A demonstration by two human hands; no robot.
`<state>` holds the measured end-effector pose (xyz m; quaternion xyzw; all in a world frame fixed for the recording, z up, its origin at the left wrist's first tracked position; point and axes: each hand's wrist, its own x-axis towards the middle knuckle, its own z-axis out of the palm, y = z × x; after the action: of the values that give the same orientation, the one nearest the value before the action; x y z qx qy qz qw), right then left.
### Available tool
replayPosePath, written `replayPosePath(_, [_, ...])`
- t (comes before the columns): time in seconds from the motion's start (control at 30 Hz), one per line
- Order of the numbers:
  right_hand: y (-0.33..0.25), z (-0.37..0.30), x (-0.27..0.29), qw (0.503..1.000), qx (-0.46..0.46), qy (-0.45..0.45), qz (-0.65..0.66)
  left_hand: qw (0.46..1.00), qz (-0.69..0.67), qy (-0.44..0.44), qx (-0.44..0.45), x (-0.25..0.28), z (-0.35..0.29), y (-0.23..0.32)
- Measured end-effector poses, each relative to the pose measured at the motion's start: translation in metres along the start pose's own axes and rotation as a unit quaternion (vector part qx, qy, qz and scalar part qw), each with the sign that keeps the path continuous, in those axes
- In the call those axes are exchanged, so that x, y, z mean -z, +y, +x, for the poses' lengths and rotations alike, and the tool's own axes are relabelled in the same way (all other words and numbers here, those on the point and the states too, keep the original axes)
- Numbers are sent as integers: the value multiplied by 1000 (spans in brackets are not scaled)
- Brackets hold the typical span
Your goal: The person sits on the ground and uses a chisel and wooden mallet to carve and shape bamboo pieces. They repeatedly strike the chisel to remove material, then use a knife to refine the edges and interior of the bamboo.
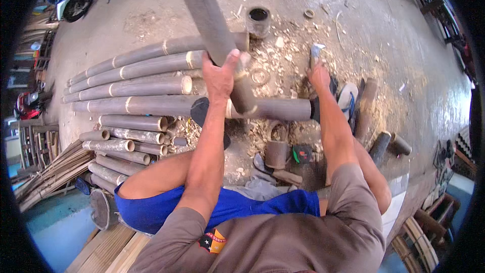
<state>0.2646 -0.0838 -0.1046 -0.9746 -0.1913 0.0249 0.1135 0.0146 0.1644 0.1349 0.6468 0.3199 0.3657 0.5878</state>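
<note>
A grey-brown cylindrical bamboo tube (204,12) shows at eleven o'clock; long grey-brown bamboo poles (149,71) at ten wear cream bands (190,59); blue cloth shorts (240,204) show at six.

- Shirt (303,237): grey-brown, short sleeves (348,184)
- Badge (212,241) on its left chest: black, orange, white stars
- Shorts (166,205): bright blue
- Left hand (219,78), right hand (319,76): bare

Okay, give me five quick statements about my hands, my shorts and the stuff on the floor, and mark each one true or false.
1. The left hand grips a tilted bamboo pole. True.
2. The right hand is empty. False: the right hand holds a tool with a shiny end.
3. Pale wood chips lie scattered on the floor. True.
4. The shorts are red. False: the shorts are blue.
5. Several long poles lie roughly side by side. True.
</note>
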Motion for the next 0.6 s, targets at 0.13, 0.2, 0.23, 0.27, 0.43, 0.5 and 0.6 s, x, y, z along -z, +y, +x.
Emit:
replayPosePath(0.13, [21,-3,28,928,-87,1,362,994,-41,56,-87,-11,1,4])
replayPosePath(0.2, [-23,-45,84,700,-160,-36,695,995,-72,33,-62,2,16,11])
replayPosePath(0.23, [-45,-76,116,687,-142,1,713,994,-92,19,-56,2,21,19])
replayPosePath(0.27, [-66,-104,152,673,-114,50,729,989,-116,13,-86,-11,28,27])
replayPosePath(0.43, [-96,-233,220,638,-194,42,744,976,-184,-36,-114,-35,9,45])
replayPosePath(0.5, [-97,-275,229,664,-252,12,704,974,-178,-74,-117,-51,-1,40])
replayPosePath(0.6, [-74,-327,204,696,-256,-114,661,968,-189,-133,-101,-75,-26,32])
